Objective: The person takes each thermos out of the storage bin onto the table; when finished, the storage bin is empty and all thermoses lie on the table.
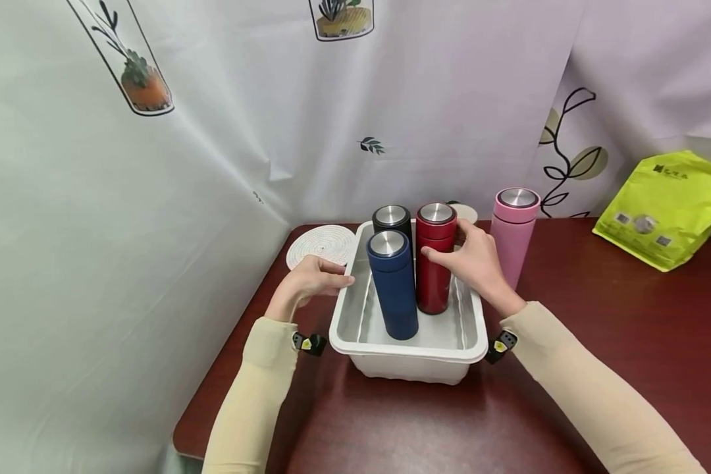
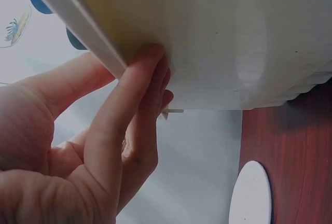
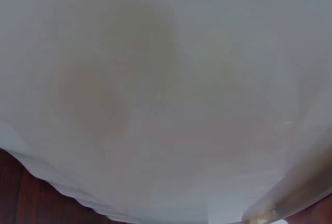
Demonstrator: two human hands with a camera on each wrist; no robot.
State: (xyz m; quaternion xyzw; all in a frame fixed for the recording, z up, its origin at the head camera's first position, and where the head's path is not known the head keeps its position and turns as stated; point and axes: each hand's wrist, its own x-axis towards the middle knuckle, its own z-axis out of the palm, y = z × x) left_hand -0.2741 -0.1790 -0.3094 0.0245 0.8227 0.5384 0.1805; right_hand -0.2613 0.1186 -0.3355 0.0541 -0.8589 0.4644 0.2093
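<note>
My left hand (image 1: 316, 276) pinches the left rim of a white plastic tub (image 1: 409, 353). In the left wrist view, its fingers lie against the tub's outer wall (image 2: 207, 37), under the lip. My right hand (image 1: 480, 260) grips a red thermos (image 1: 434, 283) standing in the tub, thumb on the near side, below the steel-topped lid. Beside it in the tub are a blue thermos (image 1: 395, 296), leaning slightly, and a black thermos (image 1: 391, 216), mostly hidden behind the blue one. The tub's pale wall (image 3: 155, 105) fills most of the right wrist view, where the hand hardly shows.
A pink thermos (image 1: 512, 230) stands on the dark red table (image 1: 598, 342), just right of the tub. A round white woven mat (image 1: 316, 242) lies at the back left, another pale round piece (image 1: 465, 212) behind the tub. A yellow-green bag (image 1: 658, 204) leans at the back right.
</note>
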